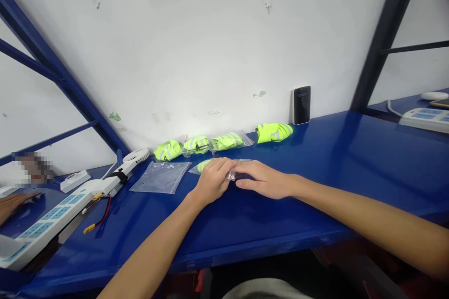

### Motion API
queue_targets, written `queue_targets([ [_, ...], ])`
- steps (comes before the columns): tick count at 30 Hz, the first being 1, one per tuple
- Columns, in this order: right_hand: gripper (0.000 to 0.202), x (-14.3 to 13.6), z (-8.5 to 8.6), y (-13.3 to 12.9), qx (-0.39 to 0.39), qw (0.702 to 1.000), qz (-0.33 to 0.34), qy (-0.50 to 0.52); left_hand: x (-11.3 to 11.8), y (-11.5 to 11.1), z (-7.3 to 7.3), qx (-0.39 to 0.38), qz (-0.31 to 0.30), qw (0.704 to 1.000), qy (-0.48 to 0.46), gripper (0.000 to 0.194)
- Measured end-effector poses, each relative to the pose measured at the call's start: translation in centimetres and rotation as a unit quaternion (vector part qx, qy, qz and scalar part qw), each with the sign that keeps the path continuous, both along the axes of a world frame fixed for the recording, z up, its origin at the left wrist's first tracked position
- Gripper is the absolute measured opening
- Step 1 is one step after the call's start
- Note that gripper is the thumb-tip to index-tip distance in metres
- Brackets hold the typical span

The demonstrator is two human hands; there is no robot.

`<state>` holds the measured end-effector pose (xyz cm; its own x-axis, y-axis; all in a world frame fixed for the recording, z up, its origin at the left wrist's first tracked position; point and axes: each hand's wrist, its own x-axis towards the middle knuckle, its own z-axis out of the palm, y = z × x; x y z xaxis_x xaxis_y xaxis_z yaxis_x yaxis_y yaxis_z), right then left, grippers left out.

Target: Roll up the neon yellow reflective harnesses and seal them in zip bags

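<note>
On the blue table, a clear plastic bag with a yellow-green bundle inside lies under my hands. My left hand is closed over the bag and covers most of the bundle. Beside it, my right hand has its fingers wrapped on the bag's crumpled right end. Flat to the left lies another clear bag. Along the wall rest a yellow-green bundle, two bagged ones and a further bundle with grey strips.
A black-fronted device leans on the wall. At left are a power strip, a white fan and a red-black cable. Another person's hand rests beyond the blue frame.
</note>
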<state>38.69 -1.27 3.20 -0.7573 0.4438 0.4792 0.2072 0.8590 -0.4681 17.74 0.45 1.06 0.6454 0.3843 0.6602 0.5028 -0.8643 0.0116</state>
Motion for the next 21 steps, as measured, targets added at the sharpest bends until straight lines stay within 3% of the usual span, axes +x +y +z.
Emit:
queue_targets([
  [3, 0.035, 0.7, 0.3, 0.4, 0.099, 0.994, -0.027, 0.036, 0.4, 0.3, 0.3, -0.050, 0.013, 0.989, -0.135, 0.021],
  [6, 0.051, 1.3, 0.6, 1.2, 0.162, 0.960, -0.184, 0.134, 0.2, 0.8, 1.4, -0.142, 0.071, 0.933, -0.324, 0.015],
  [8, 0.065, 1.4, 0.8, 2.0, 0.088, 0.950, -0.262, 0.148, -0.3, 1.2, 2.1, -0.211, 0.063, 0.892, -0.395, 0.018],
  [9, 0.066, 1.3, 0.8, 2.3, 0.020, 0.952, -0.265, 0.151, -0.6, 1.3, 2.4, -0.240, 0.046, 0.877, -0.413, 0.020],
  [12, 0.047, 0.6, 0.3, 3.3, -0.172, 0.947, -0.177, 0.204, -0.9, 1.2, 2.9, -0.294, 0.005, 0.855, -0.426, 0.020],
  [14, 0.033, 0.1, 0.1, 3.6, -0.193, 0.936, -0.145, 0.256, -0.7, 1.0, 2.9, -0.312, -0.006, 0.853, -0.418, 0.020],
  [18, 0.013, -0.2, 1.2, 1.4, -0.009, 0.926, -0.224, 0.305, -0.1, 0.8, 2.9, -0.296, 0.001, 0.864, -0.408, 0.019],
  [19, 0.012, -0.2, 2.0, 0.0, 0.047, 0.936, -0.205, 0.281, 0.0, 0.8, 2.8, -0.287, 0.004, 0.868, -0.406, 0.019],
  [21, 0.021, -0.5, 3.9, -3.9, 0.126, 0.973, -0.082, 0.176, 0.1, 0.8, 2.6, -0.273, 0.008, 0.874, -0.402, 0.018],
])
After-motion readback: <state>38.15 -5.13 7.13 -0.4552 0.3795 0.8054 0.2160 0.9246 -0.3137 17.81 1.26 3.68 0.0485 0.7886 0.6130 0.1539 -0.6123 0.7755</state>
